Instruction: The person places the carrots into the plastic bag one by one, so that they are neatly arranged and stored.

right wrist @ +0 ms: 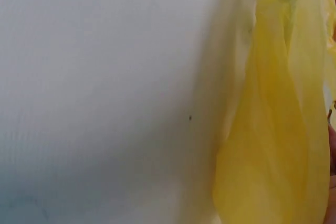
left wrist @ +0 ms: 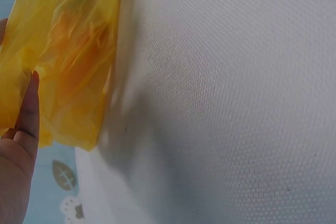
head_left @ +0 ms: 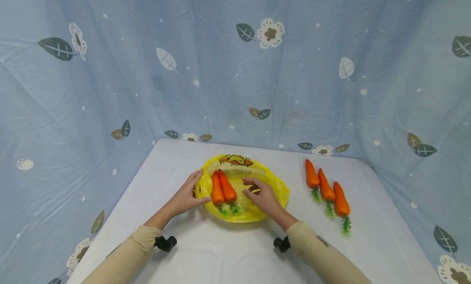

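A yellow plastic bag (head_left: 274,180) lies with its mouth spread wide on the white table. Two orange carrots with green tops rest inside it, the left carrot (head_left: 217,190) beside the right carrot (head_left: 227,188). My left hand (head_left: 187,195) holds the bag's left rim, thumb near the left carrot; the left wrist view shows its fingers against the yellow plastic (left wrist: 79,93). Over the bag's right part is my right hand (head_left: 265,197), fingers loosely bent with nothing between them. The bag's side (right wrist: 278,129) hides most of that hand in the right wrist view.
To the right of the bag, three more carrots lie in a slanting row: a far carrot (head_left: 312,175), a middle carrot (head_left: 326,186) and a near carrot (head_left: 341,202). A blue patterned curtain (head_left: 220,71) hangs behind and beside the white table (head_left: 228,251).
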Action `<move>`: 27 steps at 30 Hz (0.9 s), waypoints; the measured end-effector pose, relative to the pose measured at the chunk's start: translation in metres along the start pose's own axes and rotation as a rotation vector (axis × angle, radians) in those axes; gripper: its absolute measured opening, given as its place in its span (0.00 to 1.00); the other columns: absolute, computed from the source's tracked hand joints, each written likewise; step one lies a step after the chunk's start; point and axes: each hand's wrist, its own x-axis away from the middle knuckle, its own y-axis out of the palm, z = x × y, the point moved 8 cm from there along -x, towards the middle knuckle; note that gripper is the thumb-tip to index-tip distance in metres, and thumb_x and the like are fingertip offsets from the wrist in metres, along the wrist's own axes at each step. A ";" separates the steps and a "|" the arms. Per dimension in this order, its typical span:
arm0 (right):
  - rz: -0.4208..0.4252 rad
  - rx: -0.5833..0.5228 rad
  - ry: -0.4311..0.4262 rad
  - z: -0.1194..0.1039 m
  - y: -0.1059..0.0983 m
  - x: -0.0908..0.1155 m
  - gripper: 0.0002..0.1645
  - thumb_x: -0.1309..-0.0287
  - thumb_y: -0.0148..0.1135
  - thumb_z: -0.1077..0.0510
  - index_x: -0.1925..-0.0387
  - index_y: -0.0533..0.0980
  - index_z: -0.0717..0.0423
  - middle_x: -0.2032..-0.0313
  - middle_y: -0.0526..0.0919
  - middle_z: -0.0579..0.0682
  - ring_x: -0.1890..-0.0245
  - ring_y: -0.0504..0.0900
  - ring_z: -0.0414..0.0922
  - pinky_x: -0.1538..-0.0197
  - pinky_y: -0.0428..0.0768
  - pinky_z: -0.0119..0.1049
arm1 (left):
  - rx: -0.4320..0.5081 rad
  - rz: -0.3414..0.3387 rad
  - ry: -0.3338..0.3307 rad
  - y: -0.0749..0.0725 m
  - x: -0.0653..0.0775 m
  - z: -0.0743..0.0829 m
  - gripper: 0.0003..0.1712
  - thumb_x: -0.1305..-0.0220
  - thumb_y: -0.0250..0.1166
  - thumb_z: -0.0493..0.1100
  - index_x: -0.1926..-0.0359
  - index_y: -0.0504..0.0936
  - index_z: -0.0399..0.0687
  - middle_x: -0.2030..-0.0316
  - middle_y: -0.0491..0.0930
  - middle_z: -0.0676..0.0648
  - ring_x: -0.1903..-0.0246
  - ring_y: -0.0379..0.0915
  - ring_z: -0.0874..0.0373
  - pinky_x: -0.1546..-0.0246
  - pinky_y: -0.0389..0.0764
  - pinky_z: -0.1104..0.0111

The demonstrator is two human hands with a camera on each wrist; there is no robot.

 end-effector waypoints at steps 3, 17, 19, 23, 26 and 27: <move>0.025 0.006 0.017 0.000 -0.008 0.002 0.24 0.34 0.68 0.58 0.38 0.79 0.47 0.46 0.84 0.54 0.54 0.83 0.45 0.51 0.84 0.39 | -0.002 0.001 0.001 0.000 0.000 0.000 0.61 0.40 0.75 0.50 0.19 0.46 0.38 0.22 0.45 0.35 0.25 0.49 0.34 0.29 0.58 0.41; 0.109 -0.049 0.027 0.003 -0.041 0.012 0.18 0.32 0.66 0.59 0.42 0.81 0.48 0.49 0.86 0.48 0.56 0.84 0.45 0.57 0.85 0.32 | -0.015 0.006 -0.011 0.000 0.001 -0.002 0.61 0.40 0.75 0.51 0.19 0.46 0.40 0.22 0.46 0.35 0.25 0.49 0.35 0.29 0.57 0.41; 0.120 -0.056 0.023 0.005 -0.045 0.014 0.18 0.32 0.65 0.60 0.42 0.81 0.48 0.50 0.85 0.48 0.56 0.84 0.45 0.57 0.85 0.32 | -0.015 0.006 -0.012 0.000 0.002 -0.002 0.61 0.40 0.75 0.51 0.19 0.46 0.40 0.22 0.46 0.35 0.25 0.49 0.35 0.29 0.57 0.41; 0.141 -0.054 -0.001 0.006 -0.054 0.017 0.18 0.32 0.65 0.60 0.42 0.81 0.48 0.50 0.86 0.50 0.56 0.84 0.46 0.57 0.85 0.32 | -0.012 0.005 -0.015 0.000 0.002 -0.004 0.61 0.40 0.75 0.50 0.19 0.46 0.39 0.22 0.46 0.36 0.25 0.49 0.35 0.28 0.57 0.41; 0.165 -0.040 -0.015 0.006 -0.060 0.019 0.19 0.32 0.65 0.60 0.41 0.80 0.49 0.52 0.86 0.49 0.57 0.84 0.47 0.58 0.85 0.31 | -0.012 0.005 -0.018 -0.001 0.002 -0.004 0.61 0.40 0.75 0.50 0.19 0.46 0.39 0.22 0.46 0.36 0.25 0.48 0.35 0.28 0.57 0.41; 0.175 -0.038 -0.019 0.006 -0.063 0.019 0.19 0.32 0.65 0.59 0.41 0.80 0.50 0.52 0.86 0.49 0.57 0.84 0.47 0.58 0.85 0.31 | -0.012 0.005 -0.018 -0.001 0.002 -0.004 0.61 0.40 0.75 0.50 0.19 0.46 0.39 0.22 0.46 0.36 0.25 0.49 0.35 0.28 0.57 0.41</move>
